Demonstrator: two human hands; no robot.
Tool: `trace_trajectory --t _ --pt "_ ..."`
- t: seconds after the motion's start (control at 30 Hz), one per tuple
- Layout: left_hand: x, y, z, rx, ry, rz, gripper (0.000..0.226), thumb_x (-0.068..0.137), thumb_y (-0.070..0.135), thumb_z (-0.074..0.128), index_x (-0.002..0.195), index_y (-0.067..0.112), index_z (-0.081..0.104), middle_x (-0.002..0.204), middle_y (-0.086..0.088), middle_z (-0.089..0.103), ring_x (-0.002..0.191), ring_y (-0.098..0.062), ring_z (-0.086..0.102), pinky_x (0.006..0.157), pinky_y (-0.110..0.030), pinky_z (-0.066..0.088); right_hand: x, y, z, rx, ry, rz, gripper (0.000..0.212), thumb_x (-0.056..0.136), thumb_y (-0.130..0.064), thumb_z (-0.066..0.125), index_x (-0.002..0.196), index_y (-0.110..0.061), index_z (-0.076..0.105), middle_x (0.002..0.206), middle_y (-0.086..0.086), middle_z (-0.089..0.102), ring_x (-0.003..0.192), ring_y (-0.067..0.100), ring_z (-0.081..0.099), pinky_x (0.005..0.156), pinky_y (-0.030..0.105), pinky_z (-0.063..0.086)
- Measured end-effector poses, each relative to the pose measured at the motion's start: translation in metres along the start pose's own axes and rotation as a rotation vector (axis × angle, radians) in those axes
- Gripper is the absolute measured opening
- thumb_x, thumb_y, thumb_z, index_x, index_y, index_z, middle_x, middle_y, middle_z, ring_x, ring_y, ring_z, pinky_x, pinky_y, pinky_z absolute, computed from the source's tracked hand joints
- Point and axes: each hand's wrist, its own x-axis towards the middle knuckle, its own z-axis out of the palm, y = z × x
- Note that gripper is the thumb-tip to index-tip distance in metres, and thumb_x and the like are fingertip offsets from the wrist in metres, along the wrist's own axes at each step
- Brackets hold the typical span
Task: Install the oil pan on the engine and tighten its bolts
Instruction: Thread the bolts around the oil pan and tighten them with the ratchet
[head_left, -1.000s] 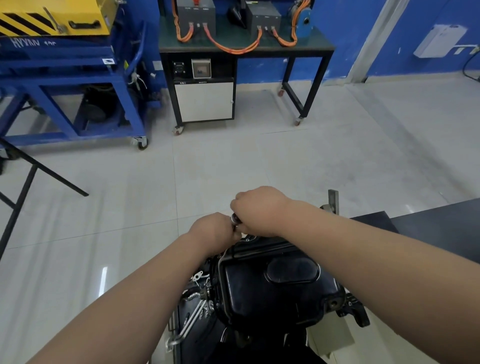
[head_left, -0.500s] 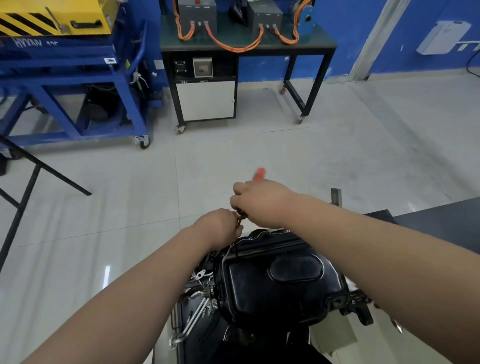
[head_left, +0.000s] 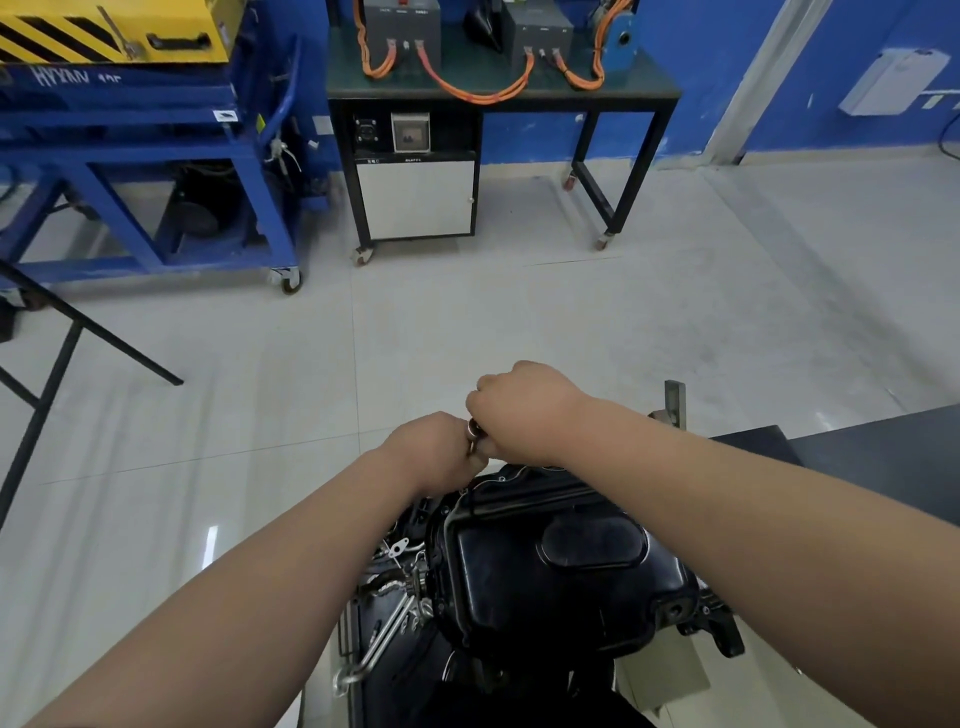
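Note:
A black oil pan (head_left: 550, 566) lies on top of the engine (head_left: 405, 597) at the bottom centre. Both hands meet at the pan's far edge. My right hand (head_left: 524, 410) is curled around a tool (head_left: 474, 429); only its dark metal head shows between the hands, and the handle is hidden in the fist. My left hand (head_left: 431, 449) is curled beside the tool head, its fingers hidden behind the knuckles. The bolt under the tool is out of sight.
A dark table (head_left: 883, 452) stands to the right with a metal bracket (head_left: 674, 402) at its corner. Across the tiled floor are a black workbench (head_left: 498, 93) with orange cables, a blue wheeled frame (head_left: 156, 171) and black stand legs (head_left: 62, 353) at left.
The red handle tip seen above my right hand half a second ago is hidden now. My right hand has swung the tool back while my left hand stays at the tool head.

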Motion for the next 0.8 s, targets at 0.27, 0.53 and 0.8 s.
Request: trace_trajectory --t 0.27,0.53,0.8 --pt "-0.004 -0.002 0.003 -0.051 -0.029 -0.012 0.029 0.087 0.031 0.042 0.062 0.016 0.045 0.073 -0.009 0.058 0.07 -0.027 0.055 0.056 -0.03 0.038 0.004 -0.004 -0.003 0.038 -0.057 -0.043 0.019 0.09 -0.031 0.048 0.095 -0.015 0.058 0.098 0.003 0.056 0.085 0.024 0.058 0.063 0.031 0.04" --pt "0.0 -0.004 0.003 -0.032 -0.027 -0.033 0.02 0.084 0.014 0.039 0.064 0.016 0.044 0.084 -0.009 0.065 0.069 -0.024 0.052 0.059 -0.028 0.041 0.002 -0.02 0.0 0.069 -0.101 0.198 0.035 0.09 -0.051 0.04 0.074 -0.023 0.054 0.071 0.0 0.05 0.067 0.025 0.052 0.058 0.028 0.036" --pt "-0.002 -0.003 0.001 -0.039 0.021 0.019 0.034 0.088 0.035 0.04 0.057 0.022 0.038 0.064 -0.001 0.05 0.071 -0.026 0.056 0.057 -0.028 0.04 0.002 -0.003 -0.002 -0.042 -0.006 -0.005 0.019 0.09 -0.036 0.048 0.09 -0.019 0.057 0.096 0.002 0.057 0.078 0.023 0.055 0.066 0.03 0.032"
